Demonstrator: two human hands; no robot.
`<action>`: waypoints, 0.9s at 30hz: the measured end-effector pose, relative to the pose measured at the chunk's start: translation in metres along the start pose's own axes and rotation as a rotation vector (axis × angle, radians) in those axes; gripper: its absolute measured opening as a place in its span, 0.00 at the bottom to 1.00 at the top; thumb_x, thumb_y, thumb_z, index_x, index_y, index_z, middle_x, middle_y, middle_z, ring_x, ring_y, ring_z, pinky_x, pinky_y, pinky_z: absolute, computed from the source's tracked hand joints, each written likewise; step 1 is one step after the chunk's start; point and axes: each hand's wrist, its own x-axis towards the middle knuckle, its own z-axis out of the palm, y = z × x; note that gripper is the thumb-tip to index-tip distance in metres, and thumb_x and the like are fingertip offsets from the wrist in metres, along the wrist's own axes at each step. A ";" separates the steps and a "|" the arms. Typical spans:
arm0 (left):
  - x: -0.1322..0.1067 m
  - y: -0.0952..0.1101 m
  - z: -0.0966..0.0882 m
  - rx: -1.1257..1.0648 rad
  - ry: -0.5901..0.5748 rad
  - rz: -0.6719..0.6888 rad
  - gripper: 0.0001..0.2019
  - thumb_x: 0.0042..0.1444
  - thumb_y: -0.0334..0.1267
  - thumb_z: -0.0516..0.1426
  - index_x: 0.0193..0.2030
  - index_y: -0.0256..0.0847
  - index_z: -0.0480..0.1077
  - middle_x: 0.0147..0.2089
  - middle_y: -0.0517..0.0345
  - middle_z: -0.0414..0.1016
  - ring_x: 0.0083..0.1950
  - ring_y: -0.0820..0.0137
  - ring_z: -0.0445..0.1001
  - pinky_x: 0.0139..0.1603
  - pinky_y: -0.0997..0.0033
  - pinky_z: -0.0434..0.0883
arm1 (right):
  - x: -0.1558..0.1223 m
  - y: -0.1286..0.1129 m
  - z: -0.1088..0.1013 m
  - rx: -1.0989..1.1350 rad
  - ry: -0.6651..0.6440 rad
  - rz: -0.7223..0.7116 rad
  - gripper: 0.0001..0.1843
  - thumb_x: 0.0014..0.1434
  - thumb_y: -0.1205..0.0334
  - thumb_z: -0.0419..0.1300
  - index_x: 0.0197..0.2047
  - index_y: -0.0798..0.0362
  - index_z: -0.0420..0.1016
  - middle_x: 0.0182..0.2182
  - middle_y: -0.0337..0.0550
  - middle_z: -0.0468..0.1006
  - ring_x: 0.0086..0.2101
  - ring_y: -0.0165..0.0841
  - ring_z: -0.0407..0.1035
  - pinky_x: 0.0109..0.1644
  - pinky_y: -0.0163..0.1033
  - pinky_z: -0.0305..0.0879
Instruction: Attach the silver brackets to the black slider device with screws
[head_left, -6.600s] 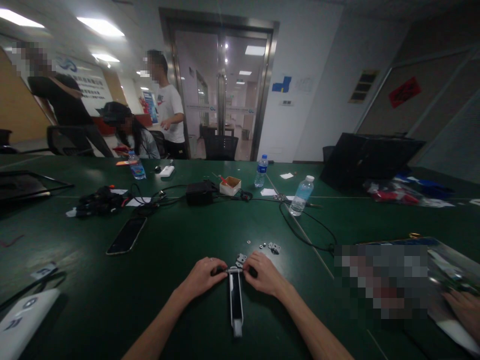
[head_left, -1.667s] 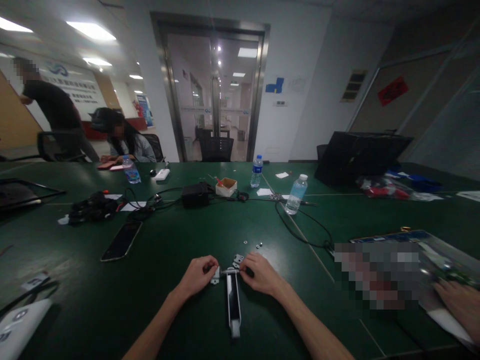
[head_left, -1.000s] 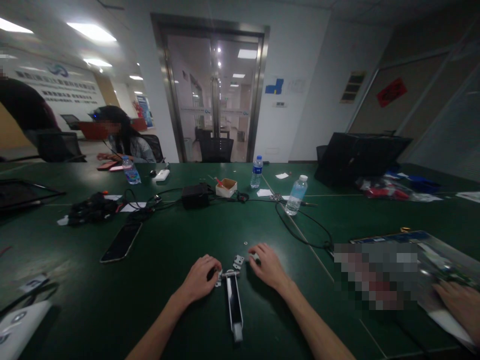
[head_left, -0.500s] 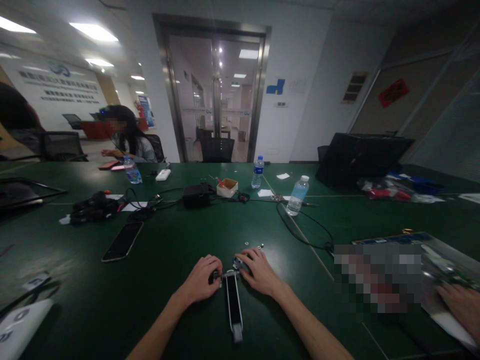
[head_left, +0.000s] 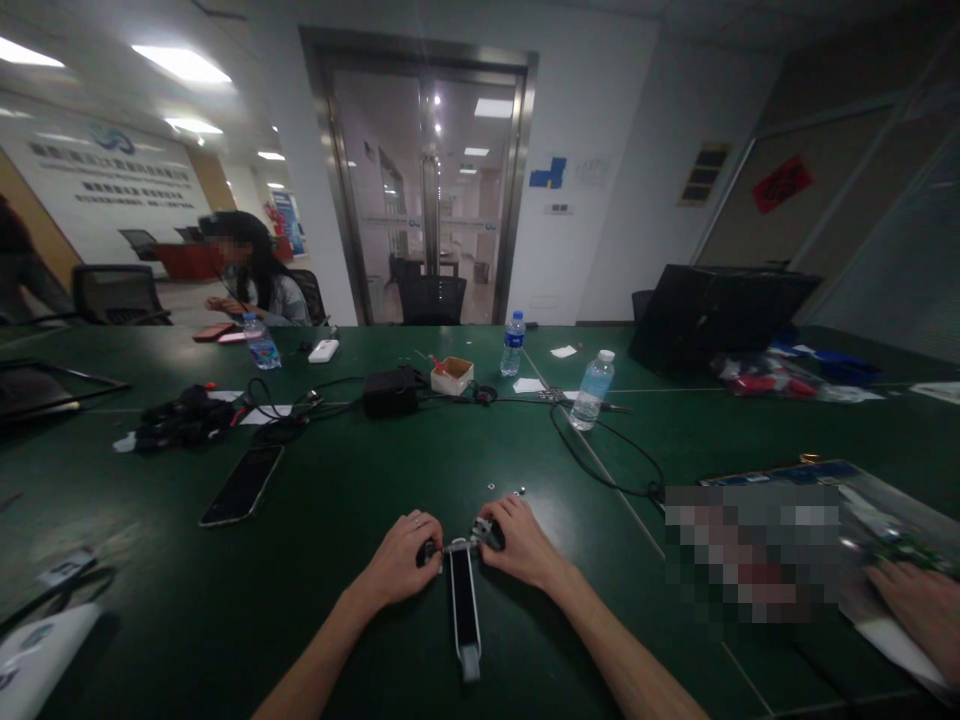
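A long, narrow piece with a black top and silver frame [head_left: 464, 605] lies on the green table between my hands. A short crossbar joins its far end. My left hand [head_left: 405, 555] is closed around a dark round part [head_left: 427, 552] at the crossbar's left end. On the other side, my right hand [head_left: 521, 545] grips a dark grey part with silver bits [head_left: 486, 531], thumb and fingers curled over it. Just beyond my right fingertips lie a few small metal nuts [head_left: 522, 490].
A smartphone [head_left: 242, 486] lies to the left, near tangled black cables [head_left: 180, 415]. Ahead are a black box [head_left: 391, 390], a small open carton [head_left: 452, 376] and a water bottle [head_left: 592, 390]. A co-worker's hand [head_left: 911, 610] rests at the right. Another person [head_left: 255, 270] sits across the table.
My right fingers have shifted on the grey part, which is turned and shows more of its silver bits. My left hand keeps its hold. The view has moved slightly.
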 end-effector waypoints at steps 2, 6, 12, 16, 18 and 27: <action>0.000 -0.001 0.000 -0.001 -0.002 0.000 0.05 0.56 0.34 0.53 0.37 0.41 0.69 0.46 0.54 0.72 0.47 0.63 0.68 0.51 0.62 0.66 | 0.000 0.002 -0.006 -0.006 0.001 0.011 0.15 0.48 0.67 0.63 0.41 0.52 0.71 0.40 0.45 0.75 0.44 0.39 0.65 0.51 0.44 0.60; 0.000 -0.002 0.001 -0.004 -0.005 0.006 0.05 0.56 0.34 0.53 0.37 0.41 0.69 0.46 0.54 0.72 0.48 0.63 0.68 0.53 0.62 0.65 | -0.004 0.011 -0.025 0.038 -0.021 0.013 0.13 0.48 0.66 0.63 0.39 0.53 0.72 0.38 0.43 0.75 0.43 0.37 0.66 0.50 0.42 0.61; 0.001 -0.002 0.001 0.001 -0.009 0.004 0.05 0.56 0.34 0.53 0.37 0.40 0.69 0.45 0.54 0.72 0.47 0.64 0.67 0.51 0.63 0.66 | -0.011 0.010 -0.037 0.148 -0.140 0.019 0.13 0.45 0.64 0.66 0.37 0.52 0.74 0.35 0.39 0.75 0.39 0.34 0.67 0.46 0.39 0.62; 0.000 0.000 0.000 0.009 -0.008 0.005 0.05 0.55 0.33 0.53 0.37 0.40 0.69 0.44 0.54 0.72 0.47 0.63 0.68 0.49 0.64 0.66 | -0.010 0.003 -0.029 0.159 -0.167 -0.031 0.13 0.45 0.64 0.67 0.37 0.52 0.75 0.35 0.39 0.76 0.40 0.34 0.67 0.46 0.38 0.62; 0.000 0.001 -0.001 0.008 -0.008 -0.004 0.05 0.55 0.33 0.52 0.37 0.40 0.69 0.44 0.54 0.72 0.47 0.63 0.68 0.49 0.63 0.66 | -0.009 0.002 -0.025 0.169 -0.170 -0.046 0.13 0.45 0.64 0.67 0.38 0.52 0.75 0.36 0.39 0.76 0.40 0.34 0.67 0.46 0.38 0.62; 0.000 0.003 -0.003 0.005 -0.016 -0.010 0.06 0.54 0.33 0.52 0.38 0.40 0.69 0.44 0.54 0.72 0.46 0.63 0.68 0.49 0.64 0.66 | -0.009 0.004 -0.037 0.216 -0.140 -0.015 0.11 0.45 0.67 0.66 0.35 0.52 0.76 0.34 0.38 0.77 0.38 0.34 0.67 0.45 0.38 0.62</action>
